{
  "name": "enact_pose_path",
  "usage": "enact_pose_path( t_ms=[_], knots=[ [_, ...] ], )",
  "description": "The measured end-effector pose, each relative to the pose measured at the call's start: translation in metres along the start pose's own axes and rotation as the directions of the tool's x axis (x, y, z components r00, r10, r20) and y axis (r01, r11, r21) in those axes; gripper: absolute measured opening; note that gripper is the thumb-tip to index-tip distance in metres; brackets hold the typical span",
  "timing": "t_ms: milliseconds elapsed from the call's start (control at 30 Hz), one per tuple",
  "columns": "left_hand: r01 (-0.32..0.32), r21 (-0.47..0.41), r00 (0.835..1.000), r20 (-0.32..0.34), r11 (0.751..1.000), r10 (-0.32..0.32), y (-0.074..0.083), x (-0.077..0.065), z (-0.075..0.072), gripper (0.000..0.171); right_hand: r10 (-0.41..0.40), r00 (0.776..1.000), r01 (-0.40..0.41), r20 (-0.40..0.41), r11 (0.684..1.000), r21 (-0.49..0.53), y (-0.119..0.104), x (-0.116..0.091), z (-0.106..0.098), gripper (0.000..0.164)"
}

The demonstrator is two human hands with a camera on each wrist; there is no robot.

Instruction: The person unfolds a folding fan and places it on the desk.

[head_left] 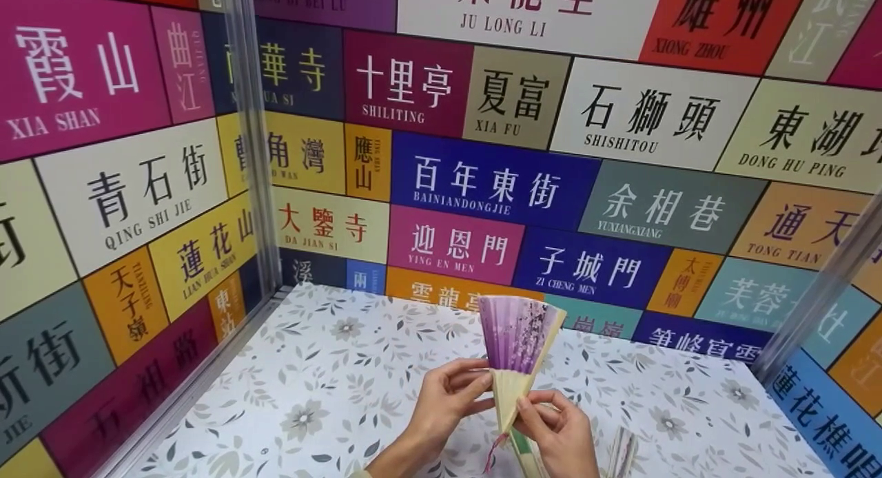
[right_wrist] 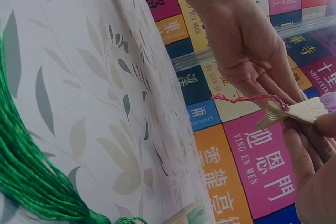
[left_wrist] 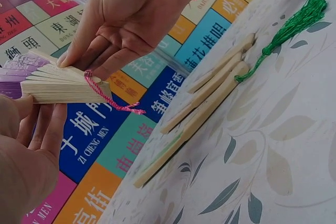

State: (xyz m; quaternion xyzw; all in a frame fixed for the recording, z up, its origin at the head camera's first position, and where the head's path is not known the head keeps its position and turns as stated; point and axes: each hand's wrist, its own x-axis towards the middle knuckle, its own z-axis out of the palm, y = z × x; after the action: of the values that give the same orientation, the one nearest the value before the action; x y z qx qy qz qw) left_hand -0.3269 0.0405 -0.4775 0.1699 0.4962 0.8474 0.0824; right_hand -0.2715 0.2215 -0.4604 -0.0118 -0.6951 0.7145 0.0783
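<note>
A partly spread folding fan (head_left: pixel 520 337) with purple leaf, dark and pale blossom print and pale wooden ribs stands upright above the table. My left hand (head_left: pixel 448 402) pinches its ribs from the left, just below the leaf. Lower down, near the pivot, the thumb and fingers of my right hand (head_left: pixel 561 430) grip the fan's right edge. A pink cord (left_wrist: pixel 110 93) hangs from the pivot end. Folded fans (left_wrist: pixel 210 98) with wooden guards lie on the table beneath the hands, one bearing a green tassel (left_wrist: pixel 296 22).
The table (head_left: pixel 275 395) has a white cover printed with grey leaves and flowers. Behind it rise walls (head_left: pixel 482 182) of coloured panels with Chinese lettering. A clear corner strip (head_left: pixel 251 120) joins the walls at left. Another folded item (head_left: pixel 622 450) lies right of my right hand.
</note>
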Motion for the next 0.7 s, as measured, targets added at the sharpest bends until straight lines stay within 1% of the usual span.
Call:
enact_pose_path(
  t_ms=[267, 700],
  knots=[
    [-0.001, -0.017, 1.000, -0.002, 1.000, 0.000, 0.0001, 0.0005, -0.0002, 0.036, 0.023, 1.000, -0.024, 0.014, 0.999, 0.046, 0.0002, 0.0003, -0.0010, 0.026],
    [-0.007, -0.023, 1.000, -0.003, 1.000, 0.007, 0.0012, -0.0012, -0.0021, 0.035, 0.021, 0.999, -0.023, 0.031, 0.997, 0.074, -0.0005, -0.0002, -0.0006, 0.023]
  ],
)
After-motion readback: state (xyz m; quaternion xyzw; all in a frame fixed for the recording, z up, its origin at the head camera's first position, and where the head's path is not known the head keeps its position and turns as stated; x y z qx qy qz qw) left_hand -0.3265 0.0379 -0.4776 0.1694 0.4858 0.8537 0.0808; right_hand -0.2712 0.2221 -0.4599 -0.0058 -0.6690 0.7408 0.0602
